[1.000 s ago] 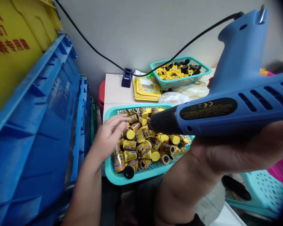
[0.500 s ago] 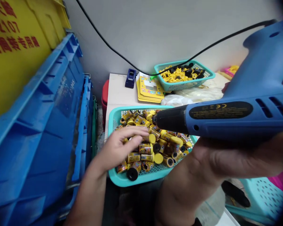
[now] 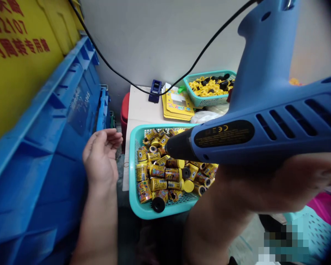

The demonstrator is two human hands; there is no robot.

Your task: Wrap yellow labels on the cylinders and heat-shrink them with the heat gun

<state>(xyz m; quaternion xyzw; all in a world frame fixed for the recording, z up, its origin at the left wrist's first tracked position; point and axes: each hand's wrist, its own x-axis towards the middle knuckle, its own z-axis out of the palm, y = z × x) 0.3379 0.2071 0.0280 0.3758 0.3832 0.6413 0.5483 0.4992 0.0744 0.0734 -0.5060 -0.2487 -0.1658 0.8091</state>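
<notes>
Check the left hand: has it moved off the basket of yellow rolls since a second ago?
Yes. The left hand has pulled left, clear of the teal basket, and now hangs palm-up beside its left rim.

My right hand (image 3: 267, 184) carries a blue plastic corded power tool (image 3: 264, 129), black nose pointing left over the teal plastic mesh basket (image 3: 134, 191). That basket is heaped with small yellow-labelled cylinders (image 3: 165, 173), some capped yellow, some black. My left hand (image 3: 102, 156) hovers palm-up, fingers loosely curled, just left of the basket rim, holding nothing I can see. Blue plastic crates (image 3: 44, 147) lean along the left. Farther back on the pale surface (image 3: 139, 106): a stack of yellow printed cards (image 3: 178, 105), a second teal basket (image 3: 206, 86) of yellow and black parts.
</notes>
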